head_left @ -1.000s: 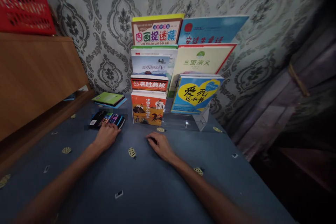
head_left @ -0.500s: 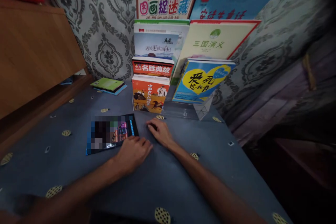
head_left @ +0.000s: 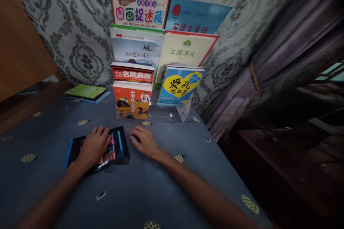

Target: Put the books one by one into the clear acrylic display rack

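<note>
A dark, glossy book (head_left: 119,143) with a blue strip and colourful pictures lies flat on the patterned cloth. My left hand (head_left: 95,145) rests on its cover, fingers stretched out, hiding part of it. Just right of the book, my right hand (head_left: 143,141) lies on the cloth, holding nothing. Its fingers bend loosely, with a gap between thumb and forefinger. Beyond both hands stands a clear tiered stand (head_left: 163,113) of upright books. At its front are an orange book (head_left: 131,100) and a blue book with a yellow heart (head_left: 178,86).
Green and blue booklets (head_left: 87,91) are stacked at the back left, near a wooden cabinet (head_left: 21,50). Taller books, such as a cream one with a red edge (head_left: 185,50), fill the rear tiers. A curtain (head_left: 242,89) hangs beyond the table's right edge.
My left hand has moved left from the book's near right edge onto its cover. My right hand stays on the cloth. The view has turned right, so the scene sits further left.
</note>
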Demonstrator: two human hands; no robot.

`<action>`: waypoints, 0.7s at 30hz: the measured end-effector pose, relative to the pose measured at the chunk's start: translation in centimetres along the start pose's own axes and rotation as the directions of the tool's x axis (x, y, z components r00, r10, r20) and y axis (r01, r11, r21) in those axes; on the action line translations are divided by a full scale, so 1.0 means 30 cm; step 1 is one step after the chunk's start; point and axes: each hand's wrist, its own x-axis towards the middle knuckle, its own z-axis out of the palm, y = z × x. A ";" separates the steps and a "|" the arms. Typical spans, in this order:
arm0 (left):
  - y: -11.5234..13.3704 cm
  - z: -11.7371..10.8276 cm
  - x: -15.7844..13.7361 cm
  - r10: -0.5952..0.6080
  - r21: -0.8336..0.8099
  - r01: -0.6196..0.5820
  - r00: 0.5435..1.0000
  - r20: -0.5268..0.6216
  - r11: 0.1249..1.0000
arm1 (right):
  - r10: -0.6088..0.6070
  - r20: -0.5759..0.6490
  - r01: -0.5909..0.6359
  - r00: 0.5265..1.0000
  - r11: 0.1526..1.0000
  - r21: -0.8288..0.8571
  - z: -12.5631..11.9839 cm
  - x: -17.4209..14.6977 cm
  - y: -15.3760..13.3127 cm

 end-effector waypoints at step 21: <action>0.049 0.027 -0.083 0.075 -0.122 -0.083 0.995 -0.071 0.989 | -0.184 0.149 0.204 0.971 0.970 -0.130 0.073 -0.030 -0.059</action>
